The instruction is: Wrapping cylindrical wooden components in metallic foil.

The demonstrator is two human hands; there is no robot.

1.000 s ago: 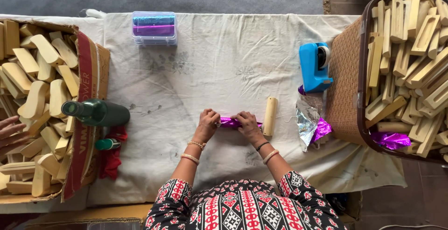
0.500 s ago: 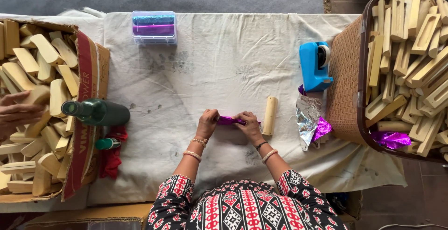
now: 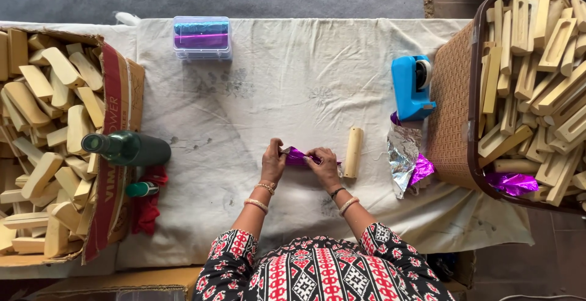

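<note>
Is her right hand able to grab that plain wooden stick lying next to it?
Probably yes: the right hand sits just beside the plain wooden stick, nothing between them, though it's busy holding the purple foil-wrapped piece.

Both hands, left hand (image 3: 273, 163) and right hand (image 3: 325, 168), pinch a small purple foil-wrapped piece (image 3: 297, 156) on white cloth-covered table (image 3: 293, 87). Bare pale wooden stick (image 3: 353, 152) just right of it; blue tape dispenser (image 3: 411, 87) farther right.

One head-worn camera looks straight down from well above, tabletop (image 3: 305, 81) filling the frame, wearer at bottom centre.
</note>
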